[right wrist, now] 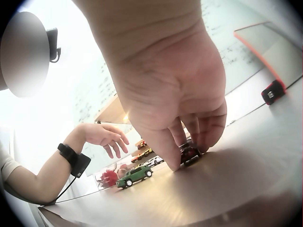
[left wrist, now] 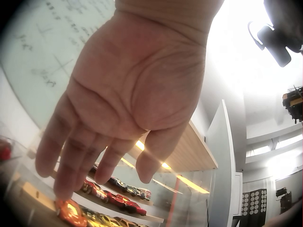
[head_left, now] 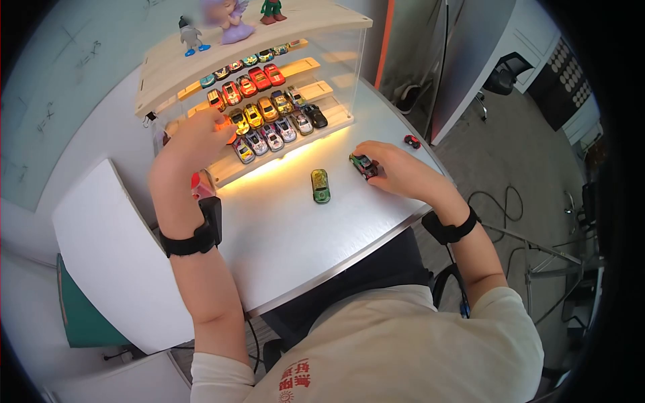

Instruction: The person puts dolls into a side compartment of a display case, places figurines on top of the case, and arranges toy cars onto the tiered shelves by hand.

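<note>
My left hand [head_left: 191, 144] reaches into the left side of a lit wooden display rack [head_left: 295, 30], fingers loosely extended. Its fingertips are right at an orange toy car [left wrist: 72, 213] at the left end of one tier. On the table, my right hand [head_left: 401, 172] pinches a dark toy car [head_left: 363, 165] with green on its top, between thumb and fingers. The fingers partly cover that car in the right wrist view. A green toy car [head_left: 320, 186] stands on the table between the right hand and the rack's front.
Several rows of toy cars [head_left: 271, 136] fill the rack's tiers. Figurines, including a purple one [head_left: 235, 30] and a grey one [head_left: 191, 37], stand on its top. A small red and black object [head_left: 412, 141] lies near the table's [head_left: 282, 248] right edge. Something red [head_left: 201, 186] sits by the left wrist.
</note>
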Tool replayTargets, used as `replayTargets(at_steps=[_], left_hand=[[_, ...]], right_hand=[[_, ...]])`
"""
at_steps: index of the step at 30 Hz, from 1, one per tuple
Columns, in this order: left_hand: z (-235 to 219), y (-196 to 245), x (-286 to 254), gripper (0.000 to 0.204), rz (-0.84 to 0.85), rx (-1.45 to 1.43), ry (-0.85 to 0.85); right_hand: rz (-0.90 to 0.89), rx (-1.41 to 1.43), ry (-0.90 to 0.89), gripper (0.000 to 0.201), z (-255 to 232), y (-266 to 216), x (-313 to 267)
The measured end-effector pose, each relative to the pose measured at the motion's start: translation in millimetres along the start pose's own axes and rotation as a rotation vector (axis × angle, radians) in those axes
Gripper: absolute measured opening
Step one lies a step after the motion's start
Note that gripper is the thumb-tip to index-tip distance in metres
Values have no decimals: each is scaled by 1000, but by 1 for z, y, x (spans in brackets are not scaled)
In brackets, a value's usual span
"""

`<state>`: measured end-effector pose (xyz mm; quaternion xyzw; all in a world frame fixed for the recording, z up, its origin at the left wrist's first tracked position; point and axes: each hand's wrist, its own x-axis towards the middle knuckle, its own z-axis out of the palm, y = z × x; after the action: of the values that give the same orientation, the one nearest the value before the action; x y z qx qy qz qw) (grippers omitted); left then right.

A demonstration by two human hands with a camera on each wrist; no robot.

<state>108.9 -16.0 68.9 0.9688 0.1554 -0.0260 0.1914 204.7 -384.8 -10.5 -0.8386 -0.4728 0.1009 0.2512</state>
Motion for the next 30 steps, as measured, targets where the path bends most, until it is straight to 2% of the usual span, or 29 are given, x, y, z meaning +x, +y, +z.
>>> replayTargets(at_steps=[4,8,13,20,22,24,26,30], left_hand=[[3,3,-3,46,23,-31,42],[3,3,-4,44,69,-23,71],[2,4,-2,45,30,-23,36],[-2,14,-10,43,24,45,39],[0,15,-9,43,25,55,32],[2,11,-5,42,25,62,21],[9,7,-3,40,83,61,84],[6,11,-1,37,46,55,29]], right_hand=[[109,27,-7,55,0,1,3],[48,98,90,54,-14,2,26],[50,12,188,52,-34,-14,87],[-16,-178,263,45,-12,8,160],[52,-254,239,45,-5,14,172],[14,-237,250,45,-2,23,178],[-16,-216,254,44,0,26,183],[-4,-161,256,42,1,27,180]])
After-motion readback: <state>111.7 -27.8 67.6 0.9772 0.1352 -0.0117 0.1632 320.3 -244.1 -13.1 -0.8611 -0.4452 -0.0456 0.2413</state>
